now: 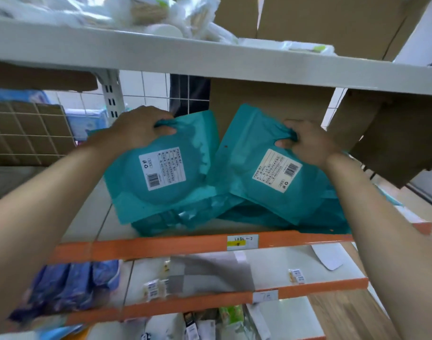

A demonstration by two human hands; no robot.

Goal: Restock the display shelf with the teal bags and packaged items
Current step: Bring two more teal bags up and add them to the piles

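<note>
Two teal bags with white barcode labels lean up on the middle shelf (92, 217), which has an orange front edge. My left hand (139, 128) grips the top edge of the left teal bag (175, 192). My right hand (308, 143) pinches the top right corner of the right teal bag (254, 133). Both bags rest on more teal bags (210, 217) lying flat in a pile underneath. A brown cardboard box (271, 99) stands right behind them.
The white upper shelf (210, 62) hangs just above my hands and carries white packages (161, 18) and cartons. A wire divider (26, 133) fronts boxes at left. A loose cardboard flap (391, 143) sticks in at right. Lower shelves hold purple packs (70, 285) and small packets (153, 289).
</note>
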